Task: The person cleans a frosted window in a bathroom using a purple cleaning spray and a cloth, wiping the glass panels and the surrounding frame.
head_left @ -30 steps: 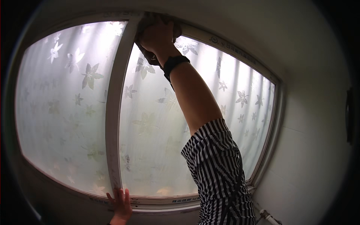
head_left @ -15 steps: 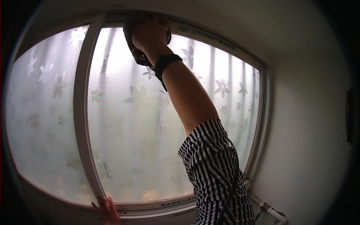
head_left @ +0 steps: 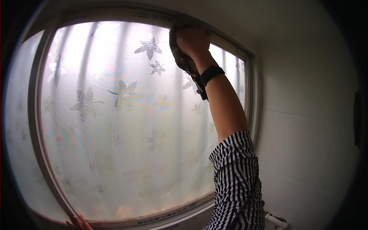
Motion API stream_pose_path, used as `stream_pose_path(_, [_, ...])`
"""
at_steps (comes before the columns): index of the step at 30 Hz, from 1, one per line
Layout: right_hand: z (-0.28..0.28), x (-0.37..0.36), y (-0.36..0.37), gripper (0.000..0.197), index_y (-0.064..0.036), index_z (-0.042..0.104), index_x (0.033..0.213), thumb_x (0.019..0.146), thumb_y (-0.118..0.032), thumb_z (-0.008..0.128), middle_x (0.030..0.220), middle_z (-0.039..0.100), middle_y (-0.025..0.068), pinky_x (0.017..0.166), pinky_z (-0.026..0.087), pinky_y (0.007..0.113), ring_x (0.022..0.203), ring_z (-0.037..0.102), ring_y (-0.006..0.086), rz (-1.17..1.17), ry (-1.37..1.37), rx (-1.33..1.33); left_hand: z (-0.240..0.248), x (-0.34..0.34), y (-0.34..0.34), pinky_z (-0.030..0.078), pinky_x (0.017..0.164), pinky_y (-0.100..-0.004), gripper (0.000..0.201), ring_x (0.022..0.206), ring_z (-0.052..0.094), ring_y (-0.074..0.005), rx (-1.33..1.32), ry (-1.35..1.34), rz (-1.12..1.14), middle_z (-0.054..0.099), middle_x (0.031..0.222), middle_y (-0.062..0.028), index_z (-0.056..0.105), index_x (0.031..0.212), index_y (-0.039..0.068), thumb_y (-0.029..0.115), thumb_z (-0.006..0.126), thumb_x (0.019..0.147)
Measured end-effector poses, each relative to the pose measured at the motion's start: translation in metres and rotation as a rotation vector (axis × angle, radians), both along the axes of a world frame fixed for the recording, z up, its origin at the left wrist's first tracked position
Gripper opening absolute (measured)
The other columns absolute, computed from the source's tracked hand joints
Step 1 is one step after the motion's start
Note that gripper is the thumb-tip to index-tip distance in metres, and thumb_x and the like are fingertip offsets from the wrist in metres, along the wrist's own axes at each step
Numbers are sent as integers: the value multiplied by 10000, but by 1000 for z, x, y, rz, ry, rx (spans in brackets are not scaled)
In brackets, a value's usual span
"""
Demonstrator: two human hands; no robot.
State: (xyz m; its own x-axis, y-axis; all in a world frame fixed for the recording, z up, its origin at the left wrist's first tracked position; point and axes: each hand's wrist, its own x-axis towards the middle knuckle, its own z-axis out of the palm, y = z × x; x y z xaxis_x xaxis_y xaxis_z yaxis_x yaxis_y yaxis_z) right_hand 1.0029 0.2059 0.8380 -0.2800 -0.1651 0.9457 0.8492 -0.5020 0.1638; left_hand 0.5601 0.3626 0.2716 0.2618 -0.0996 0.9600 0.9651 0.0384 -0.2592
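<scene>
My right hand (head_left: 193,40) is raised to the top rail of the window frame (head_left: 153,15), closed on a dark cloth (head_left: 177,50). The cloth presses against the rail and the upper glass, and part of it hangs below my wrist. A black band (head_left: 212,74) circles that wrist, and a striped sleeve covers the upper arm. At the lower left, my left hand (head_left: 79,223) shows only its fingers. They lie stretched out against the bottom corner of the sash, by the upright bar (head_left: 35,99); the rest is cut off by the picture's edge.
Frosted glass (head_left: 126,153) with leaf patterns fills the sash, and dark vertical bars show behind it. A second pane (head_left: 19,115) is left of the upright bar. A pale wall (head_left: 299,134) stands at the right. Low on it runs a white pipe (head_left: 275,220).
My right hand has slid to the right along the top rail with the cloth. The view has turned right, so the window sits further left. My left hand stays by the lower corner.
</scene>
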Motion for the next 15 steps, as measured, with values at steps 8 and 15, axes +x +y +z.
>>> stream_pose_path(8, [4, -10, 6, 307, -93, 666, 867, 812, -216, 391, 866, 650, 147, 796, 453, 481, 845, 613, 329, -1, -68, -56, -46, -110, -42, 223, 1019, -598, 490, 1259, 310, -423, 63, 87, 301, 281, 1372, -266, 369, 1289, -61, 227, 136, 969])
stream_pose_path(15, [10, 117, 36, 321, -50, 671, 865, 808, -170, 378, 964, 626, 180, 839, 447, 428, 907, 611, 326, -161, 220, -271, -81, -180, -61, 171, 1070, -523, 524, 1307, 256, -349, 10, 116, 456, 260, 1409, -204, 327, 1345, 22, 305, 111, 960])
